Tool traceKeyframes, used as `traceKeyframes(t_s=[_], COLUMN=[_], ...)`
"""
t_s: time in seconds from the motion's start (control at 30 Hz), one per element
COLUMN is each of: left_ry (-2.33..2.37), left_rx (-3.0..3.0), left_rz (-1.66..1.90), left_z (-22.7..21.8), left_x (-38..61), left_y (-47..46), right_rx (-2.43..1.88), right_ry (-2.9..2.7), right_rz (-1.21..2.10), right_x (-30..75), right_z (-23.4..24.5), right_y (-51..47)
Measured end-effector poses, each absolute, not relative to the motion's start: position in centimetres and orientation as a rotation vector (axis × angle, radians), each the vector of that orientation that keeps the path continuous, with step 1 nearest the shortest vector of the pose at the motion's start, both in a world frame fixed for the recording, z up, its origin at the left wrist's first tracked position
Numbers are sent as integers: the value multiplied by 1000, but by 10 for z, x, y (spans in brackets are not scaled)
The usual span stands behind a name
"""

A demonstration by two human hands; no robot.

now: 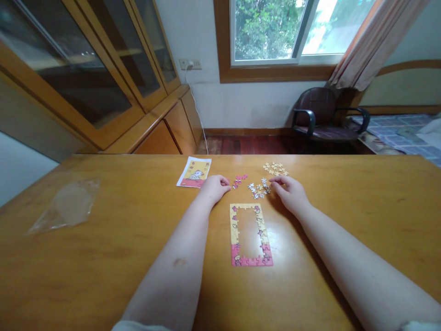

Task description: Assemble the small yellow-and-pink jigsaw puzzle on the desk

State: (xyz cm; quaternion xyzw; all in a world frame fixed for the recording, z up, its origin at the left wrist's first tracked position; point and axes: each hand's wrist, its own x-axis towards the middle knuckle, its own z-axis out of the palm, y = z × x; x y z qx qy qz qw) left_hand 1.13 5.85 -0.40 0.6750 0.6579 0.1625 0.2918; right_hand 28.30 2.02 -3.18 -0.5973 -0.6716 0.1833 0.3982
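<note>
My left hand (215,187) rests on the table beside a small group of pink puzzle pieces (239,180), its fingers curled in. Whatever they may hold is hidden. At the right edge of a pile of white puzzle pieces (259,187) is my right hand (291,192), thumb and forefinger drawn together; I cannot make out what is between them. Behind that pile lie yellow puzzle pieces (274,168). Nearer to me, a joined rectangular puzzle border (234,234), yellow above and pink below, surrounds bare tabletop. A picture card (195,171) with a white cartoon figure lies behind my left hand, which partly covers it.
A clear plastic bag (69,204) lies at the left of the wooden table (138,239). Beyond the far edge stand a glass-door cabinet (103,59) and a dark office chair (320,112). A white cord (195,103) hangs from the wall socket.
</note>
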Motion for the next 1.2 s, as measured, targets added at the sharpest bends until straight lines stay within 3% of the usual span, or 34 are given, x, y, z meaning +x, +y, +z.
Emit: traceKeyframes(t_s=[0.17, 0.3, 0.57, 1.2], left_ry=[1769, 1491, 1217, 1180], left_rx=[1641, 1402, 1001, 1162], left_rz=[532, 683, 934, 748], left_z=[14, 26, 2, -5], left_x=[16, 32, 25, 15], left_y=[46, 23, -30, -41], right_rx=[-1400, -1312, -976, -701], right_ry=[-1913, -2060, -2156, -2279], right_rz=[418, 486, 293, 166], right_x=[268, 236, 204, 215], right_z=[-11, 8, -6, -12], right_y=[7, -22, -49, -44])
